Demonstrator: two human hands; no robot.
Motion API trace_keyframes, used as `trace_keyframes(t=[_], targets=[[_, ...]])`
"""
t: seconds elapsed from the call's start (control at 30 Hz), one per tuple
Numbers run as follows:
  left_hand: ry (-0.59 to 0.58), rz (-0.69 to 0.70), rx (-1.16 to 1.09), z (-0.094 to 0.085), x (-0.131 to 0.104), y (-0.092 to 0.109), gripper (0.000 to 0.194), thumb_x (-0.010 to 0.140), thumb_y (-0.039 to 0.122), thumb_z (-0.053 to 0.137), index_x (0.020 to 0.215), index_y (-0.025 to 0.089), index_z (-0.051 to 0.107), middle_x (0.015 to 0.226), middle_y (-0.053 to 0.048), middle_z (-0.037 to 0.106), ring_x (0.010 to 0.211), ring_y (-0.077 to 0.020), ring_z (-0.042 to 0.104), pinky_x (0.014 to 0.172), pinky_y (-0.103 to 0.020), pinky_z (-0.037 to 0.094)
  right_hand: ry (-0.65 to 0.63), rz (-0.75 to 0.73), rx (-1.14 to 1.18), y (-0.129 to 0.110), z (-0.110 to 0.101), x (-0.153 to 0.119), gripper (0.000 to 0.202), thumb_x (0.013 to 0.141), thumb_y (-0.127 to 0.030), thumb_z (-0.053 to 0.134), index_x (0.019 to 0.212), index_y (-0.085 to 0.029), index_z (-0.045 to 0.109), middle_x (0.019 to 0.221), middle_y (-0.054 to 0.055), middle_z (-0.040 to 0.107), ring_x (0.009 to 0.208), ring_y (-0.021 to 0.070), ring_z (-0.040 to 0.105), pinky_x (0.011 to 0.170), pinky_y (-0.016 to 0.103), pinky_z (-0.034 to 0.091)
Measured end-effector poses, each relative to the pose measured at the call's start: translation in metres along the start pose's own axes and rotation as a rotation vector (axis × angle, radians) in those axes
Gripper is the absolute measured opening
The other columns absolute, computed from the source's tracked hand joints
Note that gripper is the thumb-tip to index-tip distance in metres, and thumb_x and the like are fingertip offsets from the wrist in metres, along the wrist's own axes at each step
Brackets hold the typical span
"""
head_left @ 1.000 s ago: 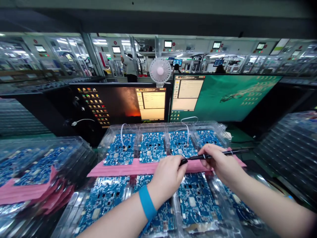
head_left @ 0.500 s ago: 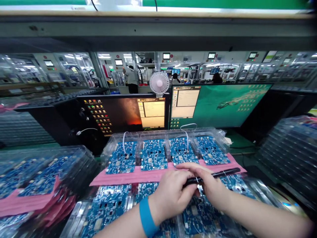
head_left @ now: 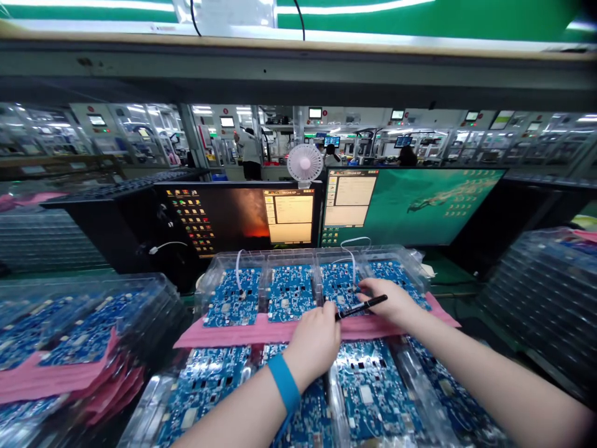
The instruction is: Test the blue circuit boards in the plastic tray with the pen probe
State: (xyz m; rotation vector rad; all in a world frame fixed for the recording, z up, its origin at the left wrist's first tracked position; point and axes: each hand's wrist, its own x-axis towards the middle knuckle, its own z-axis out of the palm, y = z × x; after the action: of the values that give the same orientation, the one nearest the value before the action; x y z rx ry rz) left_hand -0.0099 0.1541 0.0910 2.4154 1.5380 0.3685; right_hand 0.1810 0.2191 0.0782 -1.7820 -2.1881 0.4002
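Observation:
A black marker pen [head_left: 361, 307] is gripped in my left hand [head_left: 317, 342], its shaft slanting up to the right. That wrist wears a blue band [head_left: 283, 382]. My right hand [head_left: 387, 302] reaches over the third blue circuit board [head_left: 338, 283] of the back row. Its fingertips, slightly apart, are beside the lower end of a white flat cable [head_left: 353, 264]; whether they touch it is not clear. Another white cable [head_left: 237, 270] rises from the leftmost board [head_left: 233, 295]. The boards sit in a clear plastic tray [head_left: 263, 258], with a pink foam strip [head_left: 219, 335] across the row's front.
Two monitors [head_left: 233, 218] [head_left: 420, 208] stand behind the tray, with a small fan [head_left: 305, 163] above them. Stacked trays of boards flank me at the left [head_left: 153, 292] and right [head_left: 536, 292]. More boards [head_left: 373, 392] lie in front. People [head_left: 250, 152] are far behind.
My right hand has left the pen and moved forward to the third board's cable. The pen stays in my left hand, which has shifted slightly left. The camera view has tilted up a little.

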Motion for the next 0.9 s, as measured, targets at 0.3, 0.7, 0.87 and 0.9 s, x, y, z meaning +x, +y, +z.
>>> trace_keyframes(t=[0.3,0.7,0.87,0.9], targets=[[-0.004,0.028,0.091,0.004,-0.001,-0.003,0.014,0.085,0.021,0.029,0.087,0.015,0.042,0.084,-0.01,0.058,0.073,-0.0212,0.056,0.063,-0.033,0.042,-0.005,0.144,-0.267,-0.022,0.008,0.02,0.021,0.082,-0.032,0.046,0.075,-0.016,0.057,0.072,0.008,0.059,0.07,0.0205,0.056,0.061,0.027,0.039],[-0.021,-0.005,0.097,0.003,-0.002,-0.003,0.017,0.085,0.024,0.029,0.09,0.015,0.042,0.08,-0.009,0.06,0.072,-0.0223,0.059,0.062,-0.032,0.042,0.039,0.193,-0.271,-0.018,0.011,0.021,0.025,0.087,-0.033,0.039,0.074,-0.016,0.053,0.065,0.003,0.056,0.058,0.0152,0.054,0.05,0.022,0.034],[0.028,-0.022,0.034,0.007,0.0,-0.007,0.015,0.085,0.025,0.028,0.089,0.016,0.039,0.075,-0.007,0.06,0.069,-0.0225,0.059,0.057,-0.031,0.041,0.119,0.113,-0.231,-0.02,-0.01,-0.003,0.02,0.083,-0.029,0.043,0.067,-0.018,0.049,0.063,0.001,0.055,0.057,0.0145,0.051,0.047,0.022,0.026],[0.029,-0.038,0.009,0.008,0.001,-0.007,0.015,0.086,0.026,0.027,0.089,0.016,0.039,0.074,-0.007,0.06,0.067,-0.0222,0.059,0.055,-0.03,0.041,0.128,0.102,-0.228,-0.02,-0.015,-0.013,0.022,0.083,-0.03,0.044,0.064,-0.018,0.047,0.061,0.0,0.054,0.057,0.0143,0.05,0.047,0.022,0.026]])
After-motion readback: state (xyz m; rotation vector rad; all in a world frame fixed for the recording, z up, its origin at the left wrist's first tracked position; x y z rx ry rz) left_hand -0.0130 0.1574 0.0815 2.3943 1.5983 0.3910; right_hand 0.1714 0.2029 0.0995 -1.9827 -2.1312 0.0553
